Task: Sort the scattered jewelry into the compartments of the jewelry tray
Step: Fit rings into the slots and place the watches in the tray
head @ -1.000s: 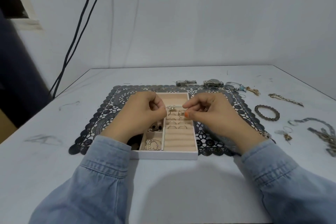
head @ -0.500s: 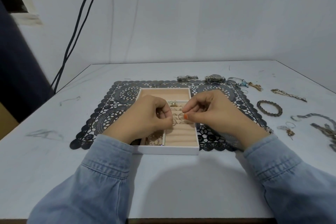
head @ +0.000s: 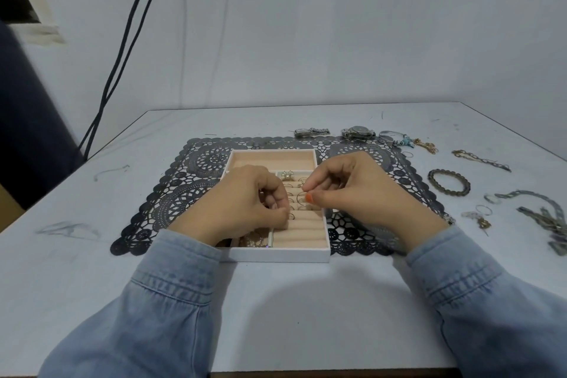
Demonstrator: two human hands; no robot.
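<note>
Now | ring [head: 302, 200] is being pinched by right hand [head: 352, 190] | left hand [head: 245, 202] curled, hold unclear | both being brought lower over tray [head: 276, 255], mid frame; slotting near.

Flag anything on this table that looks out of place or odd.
Nothing looks spilled or broken. The jewelry tray sits square on the lace mat. Out of place are only the unsorted pieces: watches beyond the mat, and a beaded bracelet and chains on the table to its right.

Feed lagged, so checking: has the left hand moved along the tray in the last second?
Yes. The left hand came toward the near edge of the jewelry tray, away from the ornate ring.
</note>
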